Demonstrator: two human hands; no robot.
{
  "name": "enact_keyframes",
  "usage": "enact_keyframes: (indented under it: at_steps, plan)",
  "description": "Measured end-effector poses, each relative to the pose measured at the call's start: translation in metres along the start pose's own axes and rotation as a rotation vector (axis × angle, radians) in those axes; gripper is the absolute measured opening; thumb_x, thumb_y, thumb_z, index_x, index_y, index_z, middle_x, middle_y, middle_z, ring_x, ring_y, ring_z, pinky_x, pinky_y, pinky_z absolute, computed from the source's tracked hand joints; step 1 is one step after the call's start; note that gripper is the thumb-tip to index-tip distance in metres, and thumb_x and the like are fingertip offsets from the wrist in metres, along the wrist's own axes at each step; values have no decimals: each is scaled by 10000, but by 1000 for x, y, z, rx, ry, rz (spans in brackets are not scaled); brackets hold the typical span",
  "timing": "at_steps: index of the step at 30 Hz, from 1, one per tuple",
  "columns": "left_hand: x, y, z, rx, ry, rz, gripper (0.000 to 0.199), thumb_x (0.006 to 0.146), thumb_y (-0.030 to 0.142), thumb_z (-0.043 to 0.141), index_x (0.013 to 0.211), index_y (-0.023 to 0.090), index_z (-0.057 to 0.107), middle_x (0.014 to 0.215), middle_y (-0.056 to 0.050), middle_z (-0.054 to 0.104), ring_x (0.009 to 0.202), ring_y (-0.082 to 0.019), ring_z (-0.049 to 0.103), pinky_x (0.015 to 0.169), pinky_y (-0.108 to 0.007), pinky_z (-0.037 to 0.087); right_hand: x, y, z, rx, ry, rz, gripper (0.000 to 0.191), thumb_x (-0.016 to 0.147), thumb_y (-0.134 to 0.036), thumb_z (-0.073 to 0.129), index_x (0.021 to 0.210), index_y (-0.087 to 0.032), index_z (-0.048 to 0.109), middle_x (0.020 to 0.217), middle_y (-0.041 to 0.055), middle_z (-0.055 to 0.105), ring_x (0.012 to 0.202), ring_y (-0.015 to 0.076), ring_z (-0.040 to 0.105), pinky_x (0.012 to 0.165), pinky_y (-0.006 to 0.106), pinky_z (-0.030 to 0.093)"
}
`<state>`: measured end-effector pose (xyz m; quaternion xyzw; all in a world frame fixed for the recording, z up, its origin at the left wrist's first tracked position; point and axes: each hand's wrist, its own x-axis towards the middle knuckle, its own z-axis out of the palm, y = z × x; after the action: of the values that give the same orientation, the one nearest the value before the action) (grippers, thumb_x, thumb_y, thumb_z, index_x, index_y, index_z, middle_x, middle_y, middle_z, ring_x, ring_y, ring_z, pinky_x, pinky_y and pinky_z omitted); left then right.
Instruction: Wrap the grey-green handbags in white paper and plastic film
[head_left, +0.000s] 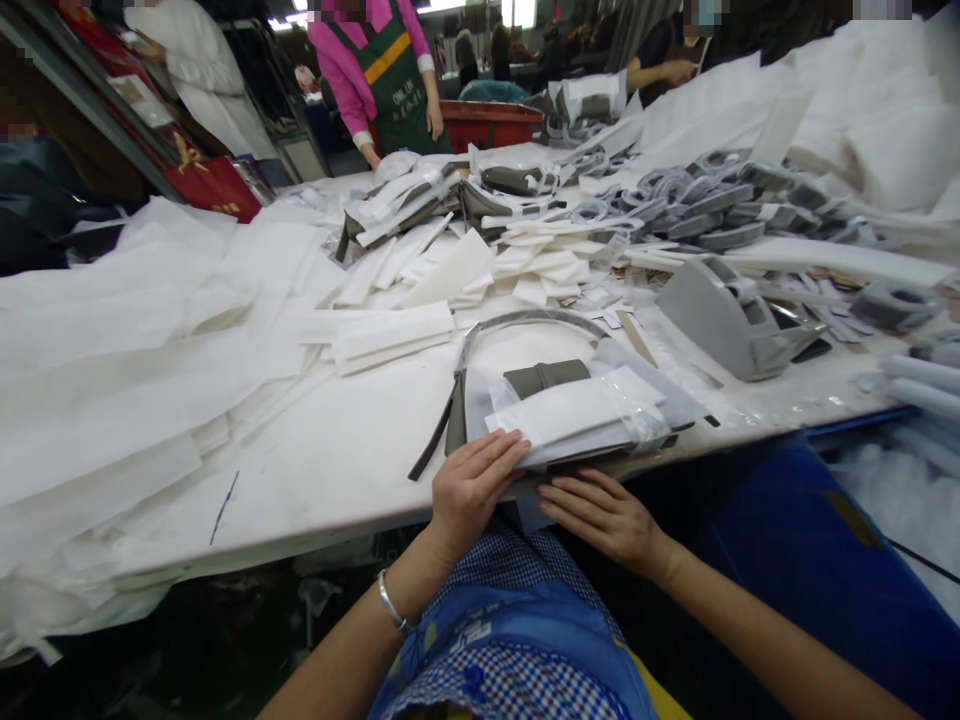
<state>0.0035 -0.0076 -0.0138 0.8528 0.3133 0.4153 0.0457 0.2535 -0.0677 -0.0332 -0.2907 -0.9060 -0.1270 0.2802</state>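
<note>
A dark olive-grey handbag (454,428) lies at the table's front edge, its handle strap (540,318) looping away from me. White foam wrap (581,408) and clear film cover much of it, leaving a grey-green band (546,376) showing. My left hand (480,485) rests with fingers stretched flat on the near left corner of the wrapping. Just right of it and lower, my right hand (604,515) has its fingers straight out at the bag's near edge, touching a thin pale sheet (531,506) that hangs over the table edge. Neither hand grasps anything visible.
A grey tape dispenser (720,315) stands on the right. White foam sheets (112,370) spread over the left side; strips, other wrapped bags (409,205) and grey rolls (705,205) fill the back. A blue bin (787,540) sits below right. A co-worker (386,80) stands across the table.
</note>
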Motion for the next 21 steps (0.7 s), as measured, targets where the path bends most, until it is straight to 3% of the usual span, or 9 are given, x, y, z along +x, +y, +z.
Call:
enact_keyframes:
  at_steps: [7, 14, 21]
  plan:
    - [-3, -2, 3, 18, -17, 1, 472, 953, 198, 617, 1408, 281, 530, 1342, -34, 647, 1267, -226, 590, 1040, -411, 549, 12, -5, 25, 38, 95, 3, 330, 988, -105, 505, 1274, -192, 645, 1184, 52, 739, 1160, 139, 652, 1066, 346, 490]
    - [-6, 1, 6, 74, -7, -17, 442, 957, 192, 612, 1388, 270, 548, 1329, -39, 656, 1261, -220, 587, 1019, -403, 540, 25, -16, 15, 184, 153, 122, 286, 953, -98, 523, 1173, -167, 691, 1080, 86, 768, 1017, 197, 718, 882, 379, 593]
    - [-5, 5, 12, 122, 82, -21, 394, 929, 143, 642, 1302, 267, 616, 1266, -28, 693, 1196, -210, 624, 978, -382, 548, 27, -44, 4, 264, 154, 246, 346, 981, -98, 390, 1149, -168, 684, 1077, 80, 769, 1015, 195, 724, 863, 377, 586]
